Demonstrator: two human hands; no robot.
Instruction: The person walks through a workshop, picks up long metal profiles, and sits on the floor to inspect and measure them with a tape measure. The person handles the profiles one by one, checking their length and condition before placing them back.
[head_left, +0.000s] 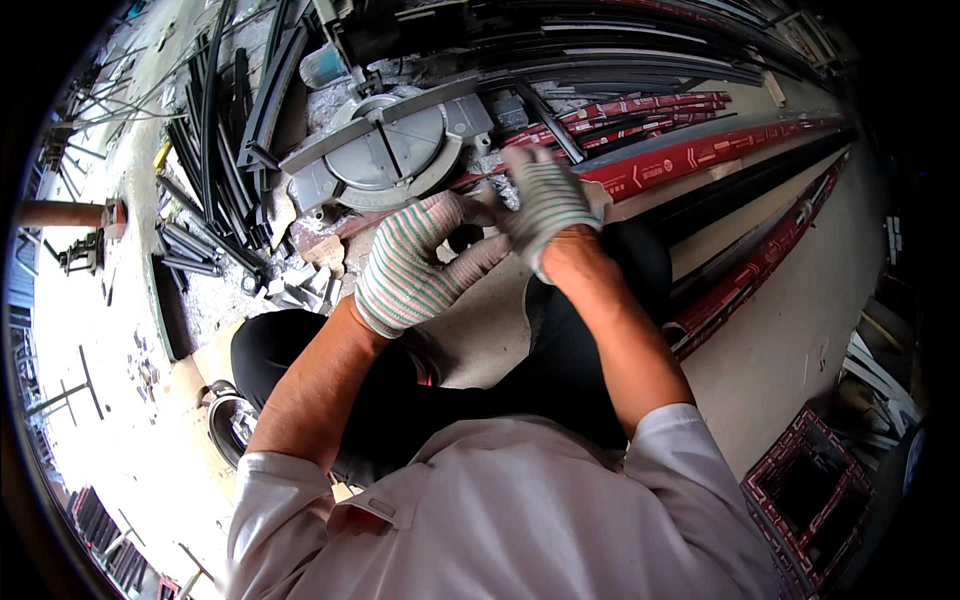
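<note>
In front of my knees, both my hands wear striped knit gloves and meet close together. My left hand (412, 262) is curled, thumb and fingers bent toward each other; a small dark patch shows between them, and whatever they pinch cannot be made out. Motion smears the fingers of my right hand (548, 198), which is at the left fingertips; whether it grips anything is hidden. Just beyond the hands sits a grey mitre saw (388, 158) with a round slotted table and a straight fence. To the right, a long profile in red printed film (690, 158) lies near my right hand.
Dark metal profiles (620, 45) are stacked across the back, and more dark bars (215, 130) lean at the left. Short metal offcuts (300, 290) litter the floor by my left knee. A round container (232, 425) stands beside it. Red-wrapped frames (812, 480) lie lower right.
</note>
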